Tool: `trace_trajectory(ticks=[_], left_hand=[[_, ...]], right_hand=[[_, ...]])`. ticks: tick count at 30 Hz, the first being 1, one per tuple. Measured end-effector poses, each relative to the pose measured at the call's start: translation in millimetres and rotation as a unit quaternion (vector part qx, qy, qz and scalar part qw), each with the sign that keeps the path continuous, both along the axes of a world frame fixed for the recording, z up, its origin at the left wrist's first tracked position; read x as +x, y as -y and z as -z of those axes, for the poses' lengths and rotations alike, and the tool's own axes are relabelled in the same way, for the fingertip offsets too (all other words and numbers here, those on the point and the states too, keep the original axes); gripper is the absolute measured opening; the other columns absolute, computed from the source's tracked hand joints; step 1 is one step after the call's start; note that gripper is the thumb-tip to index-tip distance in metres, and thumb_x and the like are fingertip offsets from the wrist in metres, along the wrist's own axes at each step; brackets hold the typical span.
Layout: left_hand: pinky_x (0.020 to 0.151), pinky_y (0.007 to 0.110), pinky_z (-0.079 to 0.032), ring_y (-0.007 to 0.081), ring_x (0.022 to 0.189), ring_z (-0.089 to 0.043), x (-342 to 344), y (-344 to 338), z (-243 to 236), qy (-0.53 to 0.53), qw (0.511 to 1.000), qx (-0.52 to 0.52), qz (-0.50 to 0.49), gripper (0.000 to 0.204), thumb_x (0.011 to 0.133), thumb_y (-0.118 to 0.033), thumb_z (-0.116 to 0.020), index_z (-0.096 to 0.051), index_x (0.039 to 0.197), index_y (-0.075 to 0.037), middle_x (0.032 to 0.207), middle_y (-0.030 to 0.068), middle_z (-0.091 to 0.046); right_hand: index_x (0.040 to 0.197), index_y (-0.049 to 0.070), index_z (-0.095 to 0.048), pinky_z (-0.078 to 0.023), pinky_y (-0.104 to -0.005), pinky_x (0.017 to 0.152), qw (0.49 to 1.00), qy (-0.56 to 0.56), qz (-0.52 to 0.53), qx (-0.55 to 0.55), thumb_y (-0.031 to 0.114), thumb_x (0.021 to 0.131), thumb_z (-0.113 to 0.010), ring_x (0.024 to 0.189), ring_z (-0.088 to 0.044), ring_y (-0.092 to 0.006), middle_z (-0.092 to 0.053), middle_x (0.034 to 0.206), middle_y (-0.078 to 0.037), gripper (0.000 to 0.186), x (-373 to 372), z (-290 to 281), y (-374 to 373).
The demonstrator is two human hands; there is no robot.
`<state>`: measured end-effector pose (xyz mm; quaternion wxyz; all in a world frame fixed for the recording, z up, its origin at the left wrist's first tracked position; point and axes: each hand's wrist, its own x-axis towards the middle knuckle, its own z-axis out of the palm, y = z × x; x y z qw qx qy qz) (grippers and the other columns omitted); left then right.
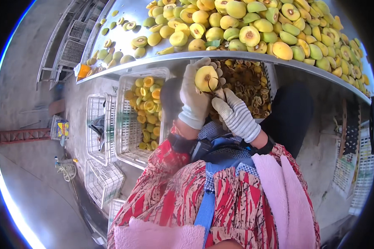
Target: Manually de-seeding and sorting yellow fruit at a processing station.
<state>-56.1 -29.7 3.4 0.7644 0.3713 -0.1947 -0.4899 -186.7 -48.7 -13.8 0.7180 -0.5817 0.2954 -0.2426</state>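
My left hand [194, 97], in a white knit glove, holds a halved yellow peach [206, 78] with its cut face toward me, just below the metal table's edge. My right hand [235, 115], in a striped grey-and-white glove, is closed on a small pitting tool [215, 91] whose tip touches the lower edge of the peach. Both hands are over a white crate of brown pits [249, 89] under the table.
A metal table [129, 33] above carries a heap of halved yellow-green peaches [253, 29]. At my left, a white crate [126, 124] holds pitted halves [147, 110]. More white crates [99, 182] stand on the concrete floor. White crates [361, 166] also stand at the right.
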Motion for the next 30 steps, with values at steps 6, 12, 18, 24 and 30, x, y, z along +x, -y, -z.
trace_trajectory(ticks=[6, 12, 18, 24, 30], left_hand=[[0.082, 0.039, -0.05, 0.0246, 0.091, -0.059, -21, -5, -3, 0.01, 0.995, 0.091, -0.046, 0.049, 0.097, -0.043, -0.035, -0.051, 0.115, -0.001, 0.101, 0.0124, -0.059], [0.077, 0.037, -0.051, 0.0244, 0.087, -0.06, -21, -1, 1, -0.014, 0.981, 0.177, -0.074, 0.053, 0.094, -0.049, -0.039, -0.053, 0.11, -0.001, 0.098, 0.0119, -0.059], [0.066, 0.037, -0.052, 0.0247, 0.076, -0.062, -6, 1, 2, 0.015, 0.971, 0.238, 0.009, 0.049, 0.092, -0.047, -0.048, -0.057, 0.1, 0.001, 0.089, 0.0138, -0.062], [0.057, 0.031, -0.052, 0.0209, 0.065, -0.062, -4, 5, 22, 0.097, 0.984, 0.144, 0.047, 0.04, 0.089, -0.038, -0.058, -0.062, 0.085, 0.002, 0.075, 0.0119, -0.064], [0.065, 0.037, -0.053, 0.0255, 0.071, -0.062, -10, 15, 31, -0.187, 0.967, 0.115, 0.13, 0.038, 0.092, -0.041, -0.049, -0.058, 0.088, -0.004, 0.084, 0.0124, -0.062]], right_hand=[[0.104, 0.005, -0.054, -0.042, -0.0198, 0.061, 0.998, 0.0, 0.008, -0.063, 0.024, 0.093, -0.052, 0.069, -0.045, -0.0047, -0.053, 0.081, 0.002, 0.022, 2, 18, 3], [0.109, 0.0, -0.056, -0.043, -0.0243, 0.07, 0.999, -0.022, -0.031, 0.031, 0.027, 0.092, -0.051, 0.077, -0.05, -0.011, -0.058, 0.085, -0.005, 0.033, 6, 14, 2], [0.089, 0.006, -0.057, -0.039, -0.0236, 0.049, 0.97, -0.042, -0.128, 0.203, 0.033, 0.09, -0.053, 0.055, -0.046, -0.0094, -0.052, 0.066, -0.001, 0.028, -10, -9, 21], [0.076, 0.012, -0.051, -0.021, -0.0184, 0.029, 0.843, 0.061, -0.199, 0.497, 0.044, 0.089, -0.056, 0.033, -0.027, -0.0042, -0.037, 0.05, 0.006, 0.034, -19, 24, 27], [0.078, 0.01, -0.052, -0.026, -0.0193, 0.027, 0.778, 0.173, -0.241, 0.554, 0.047, 0.09, -0.053, 0.029, -0.03, -0.0064, -0.036, 0.047, 0.003, 0.038, -27, 33, 33]])
